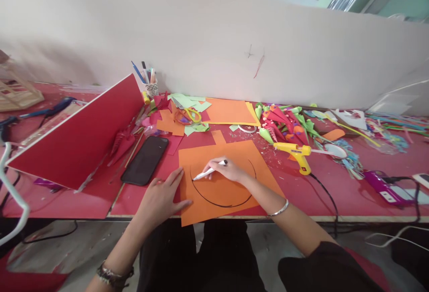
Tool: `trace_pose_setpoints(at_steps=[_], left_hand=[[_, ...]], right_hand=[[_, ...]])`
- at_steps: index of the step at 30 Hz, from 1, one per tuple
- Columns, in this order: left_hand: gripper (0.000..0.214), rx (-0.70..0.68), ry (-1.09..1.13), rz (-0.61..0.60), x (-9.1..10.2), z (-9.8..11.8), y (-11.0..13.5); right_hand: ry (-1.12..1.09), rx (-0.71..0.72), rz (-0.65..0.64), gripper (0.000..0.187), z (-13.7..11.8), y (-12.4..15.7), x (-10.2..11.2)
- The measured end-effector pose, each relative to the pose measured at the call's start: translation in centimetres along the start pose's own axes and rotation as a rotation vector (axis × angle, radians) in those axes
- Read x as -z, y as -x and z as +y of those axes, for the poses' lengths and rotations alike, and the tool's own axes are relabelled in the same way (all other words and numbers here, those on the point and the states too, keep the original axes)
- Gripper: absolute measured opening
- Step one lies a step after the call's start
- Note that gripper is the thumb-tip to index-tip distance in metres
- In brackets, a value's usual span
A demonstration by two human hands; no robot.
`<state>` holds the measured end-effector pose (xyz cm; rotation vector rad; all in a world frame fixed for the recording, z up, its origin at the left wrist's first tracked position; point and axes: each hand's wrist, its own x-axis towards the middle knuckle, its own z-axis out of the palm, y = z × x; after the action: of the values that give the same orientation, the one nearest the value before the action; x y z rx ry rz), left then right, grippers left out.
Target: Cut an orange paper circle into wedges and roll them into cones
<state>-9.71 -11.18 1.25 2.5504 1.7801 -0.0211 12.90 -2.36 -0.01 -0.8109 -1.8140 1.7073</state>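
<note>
While the left hand (160,196), thumb spread from its fingers, rests over the left edge of the orange paper sheet (226,189), presumably steadying it near-center on the red tabletop (301,198), the right hand (228,170) pinches a white marker (203,175), tip at the black curve's left side.

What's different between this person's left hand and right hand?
The left hand lies spread at the edge of the orange sheet, while the right hand grips a white marker. The left hand's wrist wears a dark bracelet; the right hand's, a silver bangle. Both hands are bare.
</note>
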Motion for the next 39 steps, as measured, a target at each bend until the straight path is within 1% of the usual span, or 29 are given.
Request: trace_pose_setpoints(at_steps=[5, 7, 9, 11, 12, 14, 17, 19, 22, 24, 26, 28, 31, 33, 36, 38, 39], left_hand=[[0.069, 0.008, 0.0, -0.016, 0.3, 0.1, -0.1], [0.069, 0.009, -0.005, -0.023, 0.3, 0.2, -0.1], [0.069, 0.015, -0.004, -0.016, 0.2, 0.1, -0.1], [0.069, 0.017, 0.004, 0.003, 0.1, 0.1, 0.0], [0.069, 0.017, 0.007, 0.012, 0.0, 0.1, 0.1], [0.069, 0.017, 0.002, 0.02, -0.2, 0.1, 0.2], [0.069, 0.028, -0.038, 0.016, -0.2, 0.7, 0.5], [0.067, 0.044, -0.073, 0.008, -0.2, 1.5, 0.7], [0.064, 0.088, -0.123, -0.011, 0.0, 3.2, 1.0], [0.062, 0.123, -0.148, -0.026, 0.1, 4.5, 1.3], [0.061, 0.14, -0.152, -0.02, 0.1, 5.7, 1.6], [0.061, 0.129, -0.129, 0.003, 0.1, 6.8, 1.9], [0.057, 0.092, -0.086, 0.005, 0.3, 8.0, 2.3], [0.051, 0.068, -0.057, -0.002, 0.6, 8.4, 2.5], [0.035, 0.001, 0.045, 0.008, 1.0, 8.0, 2.6], [0.028, -0.027, 0.103, 0.037, 1.2, 6.9, 2.5], [0.028, -0.019, 0.108, 0.064, 1.2, 6.2, 2.4]], right_hand=[[0.002, 0.023, 0.003, 0.033, 0.3, -0.8, 0.0], [0.017, 0.041, 0.048, 0.032, 0.4, -1.3, -0.1], [0.045, 0.051, 0.179, 0.031, 0.5, -1.7, -0.1], [0.079, 0.061, 0.37, 0.029, 0.5, -1.6, 0.2], [0.092, 0.065, 0.461, 0.029, 0.5, -1.3, 0.5], [0.105, 0.076, 0.603, 0.029, 0.4, -0.2, 1.4], [0.101, 0.087, 0.756, 0.027, 0.4, 2.3, 2.7], [0.101, 0.1, 0.846, 0.027, 0.5, 4.2, 3.1], [0.091, 0.111, 0.974, 0.027, 1.2, 6.7, 2.9], [0.064, 0.091, 1.043, 0.027, 1.8, 8.0, 2.5], [0.065, 0.066, 1.068, 0.027, 2.2, 8.9, 2.2], [0.085, 0.061, 1.056, 0.026, 2.3, 9.3, 2.1], [0.099, 0.07, 1.028, 0.026, 1.6, 9.3, 2.3], [0.123, 0.073, 1.025, 0.025, 1.0, 9.0, 2.5], [0.183, 0.074, 1.031, 0.026, 0.6, 8.4, 2.8], [0.184, 0.058, 1.016, 0.029, 1.0, 8.1, 2.9], [0.169, 0.044, 1.003, 0.03, 1.3, 7.9, 3.0]])
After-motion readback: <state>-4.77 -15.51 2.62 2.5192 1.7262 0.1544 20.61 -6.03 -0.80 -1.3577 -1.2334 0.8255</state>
